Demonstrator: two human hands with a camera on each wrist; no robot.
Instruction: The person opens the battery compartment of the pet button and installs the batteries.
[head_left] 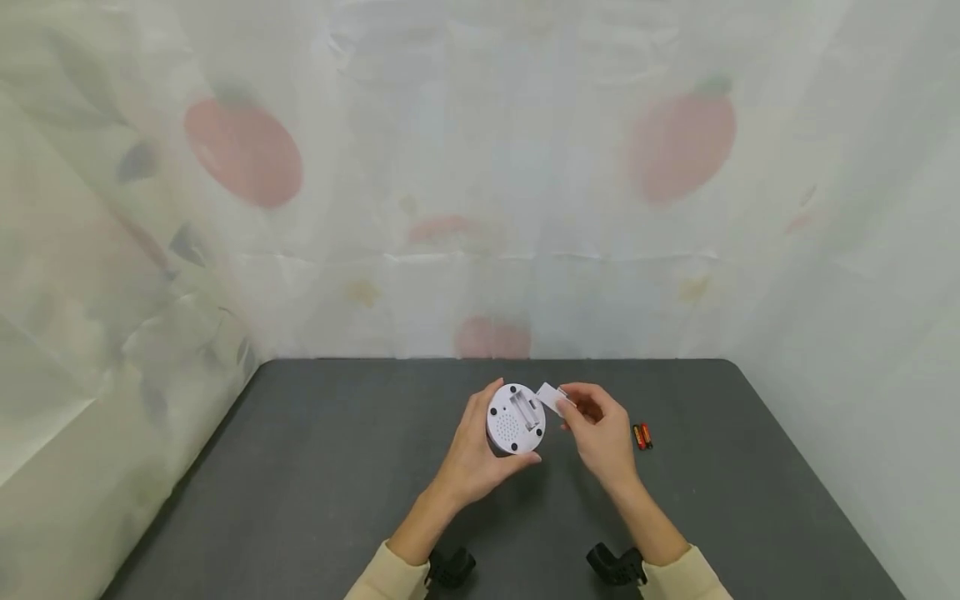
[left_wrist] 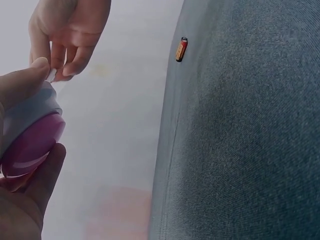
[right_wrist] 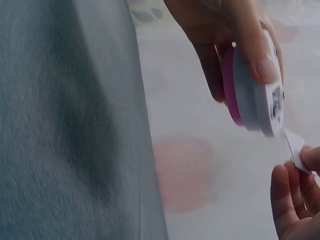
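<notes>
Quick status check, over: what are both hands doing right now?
Left hand grips round white device, battery bay open. Right hand pinches white battery cover beside it. Two batteries lie on dark table, nothing in the way.

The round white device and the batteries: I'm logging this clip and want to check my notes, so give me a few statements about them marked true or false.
1. The left hand holds the round white device with its underside facing up. True.
2. The battery slot in the device is already covered. False: the slot lies open, and the right hand pinches the small white cover beside it.
3. Two batteries lie on the dark table to the right of the right hand. True.
4. The right hand holds a battery. False: it holds only the cover.
5. The device's other face is pink. True, as both wrist views show.
</notes>
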